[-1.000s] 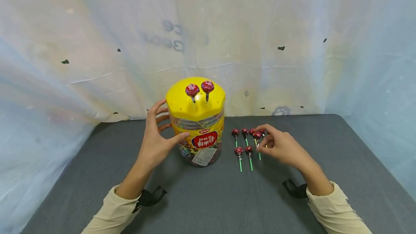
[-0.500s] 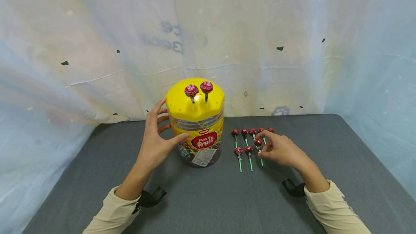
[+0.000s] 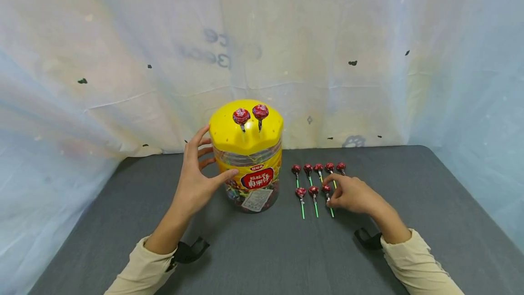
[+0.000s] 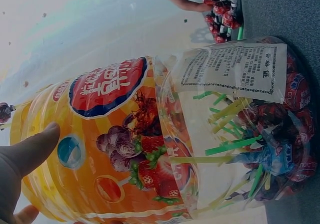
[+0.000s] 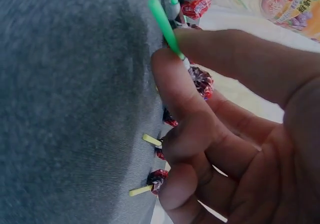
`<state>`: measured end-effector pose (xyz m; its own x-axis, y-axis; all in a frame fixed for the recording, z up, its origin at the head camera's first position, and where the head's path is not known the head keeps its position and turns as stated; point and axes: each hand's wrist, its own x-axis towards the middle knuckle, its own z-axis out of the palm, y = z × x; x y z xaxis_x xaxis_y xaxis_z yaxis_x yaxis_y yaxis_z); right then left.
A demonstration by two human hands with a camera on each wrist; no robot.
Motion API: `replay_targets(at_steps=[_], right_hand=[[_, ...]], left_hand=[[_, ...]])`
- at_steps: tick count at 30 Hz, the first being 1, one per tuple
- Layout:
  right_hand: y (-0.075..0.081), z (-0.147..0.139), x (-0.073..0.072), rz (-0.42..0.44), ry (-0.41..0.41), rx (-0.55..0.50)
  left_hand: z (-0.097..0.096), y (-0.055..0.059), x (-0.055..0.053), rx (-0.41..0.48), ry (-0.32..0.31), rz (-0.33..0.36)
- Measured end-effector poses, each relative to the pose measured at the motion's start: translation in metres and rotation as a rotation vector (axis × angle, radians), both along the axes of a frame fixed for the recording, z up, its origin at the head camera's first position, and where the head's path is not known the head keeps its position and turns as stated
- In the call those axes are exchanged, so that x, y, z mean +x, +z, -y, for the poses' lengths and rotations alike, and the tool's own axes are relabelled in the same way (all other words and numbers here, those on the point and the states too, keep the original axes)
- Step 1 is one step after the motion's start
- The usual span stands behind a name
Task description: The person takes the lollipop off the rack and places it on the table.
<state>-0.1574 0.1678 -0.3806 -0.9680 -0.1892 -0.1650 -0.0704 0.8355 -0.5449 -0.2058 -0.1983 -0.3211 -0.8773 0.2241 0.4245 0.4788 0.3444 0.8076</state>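
Observation:
A big clear jar [image 3: 254,167] with a yellow lid [image 3: 224,126] stands upright at the middle of the table. My left hand [image 3: 197,185] holds its left side, thumb across the front label. Through the wall, the left wrist view shows wrapped lollipops [image 4: 270,149] inside. To the right, my right hand [image 3: 353,194] pinches a red lollipop [image 3: 326,189] between thumb and fingertip, low at the table. Its green stick [image 5: 165,27] pokes out past the fingers in the right wrist view. Two more lollipops [image 3: 314,191] lie beside it on the left, sticks toward me.
Behind these, a row of several lollipops [image 3: 308,168] lies on the grey table [image 3: 262,258]. Two lollipops [image 3: 260,112] stand up from the jar's lid. A pale printed curtain [image 3: 286,58] hangs behind the table. Black straps [image 3: 192,249] dangle at both wrists.
My right hand has drawn its lollipop toward me and slightly right, from overlapping the back row into line with the front two. My left hand stays on the jar.

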Motion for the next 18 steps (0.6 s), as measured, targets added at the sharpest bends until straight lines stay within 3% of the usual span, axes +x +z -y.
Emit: replay_targets(at_steps=[18], right_hand=[[-0.0081, 0.0032, -0.0014, -0.029, 0.0, 0.043]], left_hand=[[0.0003, -0.0004, 0.0003, -0.005, 0.003, 0.004]])
